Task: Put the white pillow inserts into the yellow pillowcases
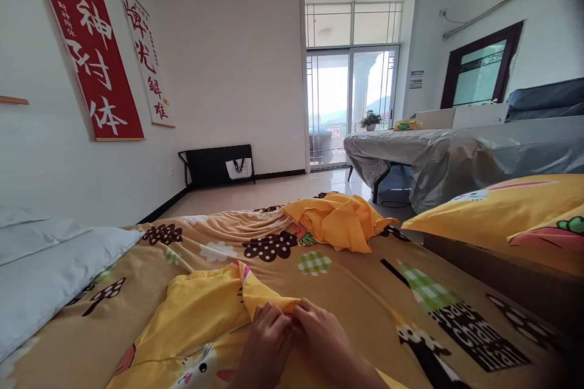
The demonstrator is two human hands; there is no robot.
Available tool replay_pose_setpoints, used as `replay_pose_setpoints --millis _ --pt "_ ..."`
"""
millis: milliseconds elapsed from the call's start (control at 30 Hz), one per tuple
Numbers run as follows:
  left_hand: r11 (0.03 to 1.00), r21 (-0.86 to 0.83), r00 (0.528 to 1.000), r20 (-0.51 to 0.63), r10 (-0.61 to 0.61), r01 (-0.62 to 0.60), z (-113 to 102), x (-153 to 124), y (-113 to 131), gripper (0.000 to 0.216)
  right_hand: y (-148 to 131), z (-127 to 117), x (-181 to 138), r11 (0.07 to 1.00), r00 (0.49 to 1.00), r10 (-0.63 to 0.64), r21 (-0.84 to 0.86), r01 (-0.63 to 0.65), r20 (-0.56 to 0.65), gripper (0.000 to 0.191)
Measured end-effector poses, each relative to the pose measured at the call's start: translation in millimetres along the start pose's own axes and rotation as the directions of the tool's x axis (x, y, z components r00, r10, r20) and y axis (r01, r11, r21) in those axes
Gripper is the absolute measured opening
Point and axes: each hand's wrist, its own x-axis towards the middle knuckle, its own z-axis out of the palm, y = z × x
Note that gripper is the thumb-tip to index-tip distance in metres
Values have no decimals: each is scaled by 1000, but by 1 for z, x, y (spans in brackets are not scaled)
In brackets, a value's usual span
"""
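Observation:
A yellow pillowcase [201, 298] printed with rabbits and carrots is spread in front of me on the brown patterned bed cover [356, 310]. Side by side at its edge, my left hand [268, 334] and my right hand [319, 331] are closed on the fabric, with a fold of it pinched between the fingers. The fingertips meet, and part of the grip is hidden behind the knuckles. Farther back on the bed lies a crumpled orange-yellow cloth [340, 219] with a carrot print.
A white pillow or quilt [59, 267] rests at the left. To the right is a yellow rabbit-print pillow [506, 213]. Beyond the bed stand a plastic-covered table [438, 152], a black folded frame [214, 164] with a white bag [238, 169], and a glass sliding door [351, 103].

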Motion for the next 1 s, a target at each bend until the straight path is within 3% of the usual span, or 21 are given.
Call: replay_pose_setpoints --millis 200,367,500,800,1000 --pt "991 -132 996 -88 -13 1 -8 1 4 8 0 -19 -4 992 998 -28 122 35 -60 25" --pt "983 -170 995 -56 -78 67 -12 1 2 10 -7 -43 -12 920 986 -28 382 90 -165 21" --pt "977 -191 995 -26 -98 91 -12 1 0 10 -10 -64 -19 865 982 -14 491 107 -189 21" --pt "978 -138 986 -38 -163 156 -6 -5 -24 36 6 -88 -23 772 969 59 626 109 -241 37" --pt "984 -25 976 -129 -178 176 -7 -4 -47 27 6 -108 -33 663 969 55 734 146 -242 37"
